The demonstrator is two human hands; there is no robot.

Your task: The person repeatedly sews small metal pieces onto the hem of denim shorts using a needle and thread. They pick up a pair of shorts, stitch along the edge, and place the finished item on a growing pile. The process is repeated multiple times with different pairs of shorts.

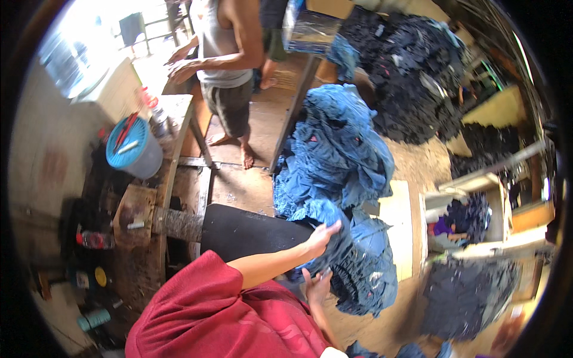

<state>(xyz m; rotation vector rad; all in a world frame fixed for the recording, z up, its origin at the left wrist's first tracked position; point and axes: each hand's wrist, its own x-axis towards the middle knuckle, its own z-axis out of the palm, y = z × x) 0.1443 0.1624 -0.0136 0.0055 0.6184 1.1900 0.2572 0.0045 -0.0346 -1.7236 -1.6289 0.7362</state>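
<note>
A crumpled piece of blue cloth (pixel 327 253) is stretched between my hands. My left hand (pixel 322 238) grips its upper part, thumb and fingers closed on the fabric. Just below, my right hand (pixel 317 287) is closed near the cloth's lower edge; a small greyish thing shows at its fingertips, too small to name. Right beside my hands lies a blue garment (pixel 367 286) with a gathered edge. Beyond them rises a tall heap of blue cloth (pixel 340 143) with a few small pink spots.
A black padded board (pixel 250 232) lies left of my hands. A person (pixel 227 65) stands barefoot at the far left. A blue-lidded bucket (pixel 134 152) is at left. Dark cloth heaps (pixel 412 77) fill the far right; a dark bundle (pixel 468 298) lies at right.
</note>
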